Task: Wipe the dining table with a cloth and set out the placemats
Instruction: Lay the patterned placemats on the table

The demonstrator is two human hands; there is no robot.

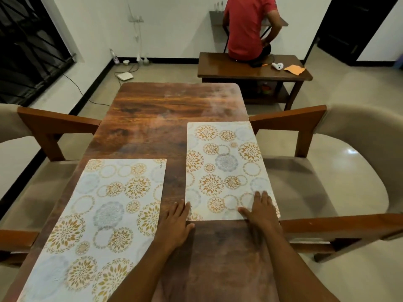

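Observation:
Two pale placemats with gold and grey flower circles lie flat on the brown wooden dining table (157,118). The left placemat (104,205) covers the near left part. The right placemat (224,166) lies along the right edge, further away. My left hand (175,223) rests flat on the wood, fingertips touching the near left corner of the right placemat. My right hand (259,211) lies flat, fingers spread, on the near right corner of that same mat. Neither hand grips anything. No wiping cloth lies on the dining table.
A beige cushioned chair with wooden arms stands on each side, left chair (39,171) and right chair (327,171). Beyond the table a person in a red shirt (248,29) sits on a dark wooden bench (235,68) holding an orange cloth (294,69) and a white object.

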